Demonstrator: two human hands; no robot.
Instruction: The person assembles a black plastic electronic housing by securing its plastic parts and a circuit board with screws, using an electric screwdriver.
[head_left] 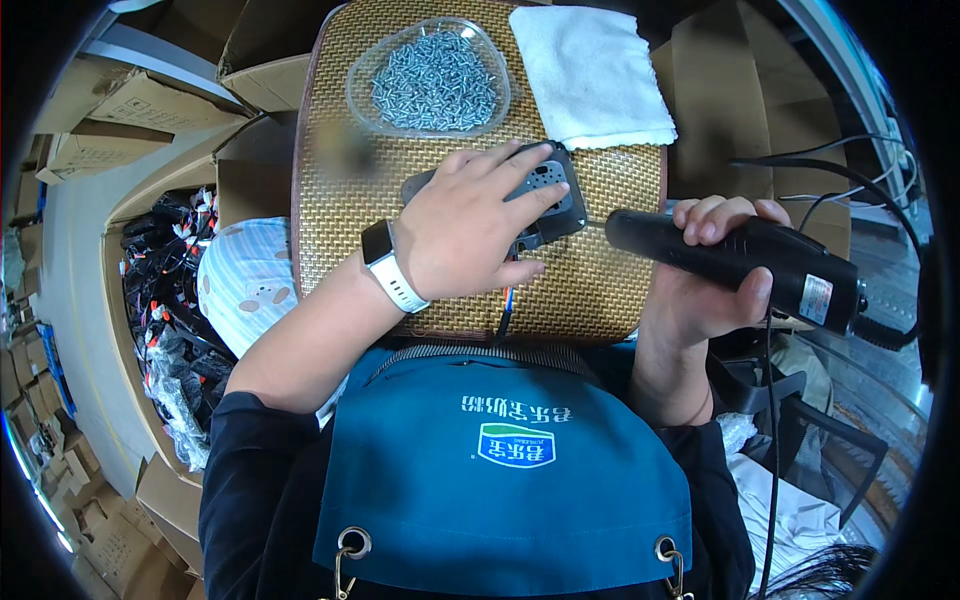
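Observation:
My right hand [722,270] is wrapped round a black electric screwdriver [690,250], held nearly level with its tip pointing left. The thin bit meets or nearly meets the right edge of a black device [572,212] with a perforated grey panel. Spread over that device, my left hand [478,215] presses it with outstretched fingers and hides much of it. Coloured wires [508,300] run from the device toward me. Beyond my left hand, a clear plastic tub [355,95] holds many small silver screws [432,82].
A woven mat surface [340,230] lies under the work, with a folded white cloth [592,75] at its far right. Cardboard boxes [150,100] stand around. The left one holds black cabled parts [165,260]. A coiled black cord [885,335] trails from the screwdriver at right.

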